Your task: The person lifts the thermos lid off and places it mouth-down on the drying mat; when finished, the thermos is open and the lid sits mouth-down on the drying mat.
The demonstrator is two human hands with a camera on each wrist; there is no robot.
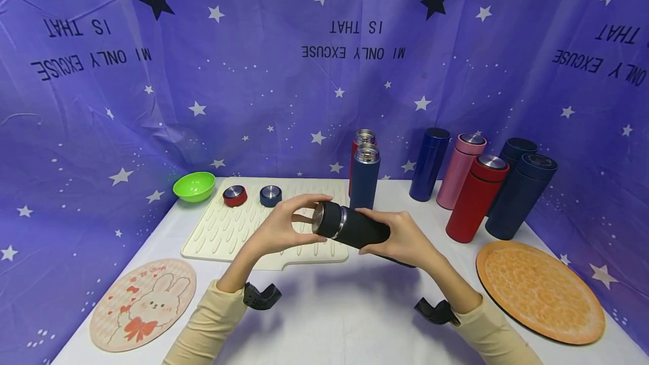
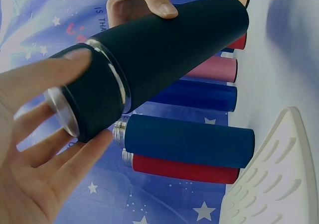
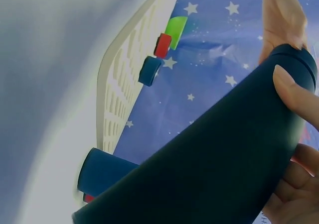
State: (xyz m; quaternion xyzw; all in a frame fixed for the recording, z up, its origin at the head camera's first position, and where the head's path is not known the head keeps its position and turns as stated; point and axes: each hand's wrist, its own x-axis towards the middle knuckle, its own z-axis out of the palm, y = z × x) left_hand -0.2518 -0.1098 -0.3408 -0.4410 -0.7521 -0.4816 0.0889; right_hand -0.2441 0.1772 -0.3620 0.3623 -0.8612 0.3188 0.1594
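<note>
A black thermos bottle (image 1: pixel 362 228) is held tilted above the table, its lid end toward the left. My right hand (image 1: pixel 405 236) grips it around the body. At the other end, my left hand (image 1: pixel 284 227) pinches the black lid (image 2: pixel 97 92) between thumb and fingertips; the thumb is blurred in the left wrist view. Between lid and body a silver ring (image 1: pixel 342 222) shows. Behind the bottle stand a blue bottle (image 1: pixel 365 179) and a red bottle (image 1: pixel 353 156), both with bare metal necks. A red lid (image 1: pixel 235 196) and a blue lid (image 1: pixel 271 196) lie on the cream drying mat (image 1: pixel 213 241).
At the right stand several lidded bottles, among them a red one (image 1: pixel 474 201) and a pink one (image 1: pixel 458 173). An orange round mat (image 1: pixel 539 292) lies in front of them. A green bowl (image 1: pixel 195 186) is at the back left, a rabbit-print mat (image 1: pixel 144 306) at the front left.
</note>
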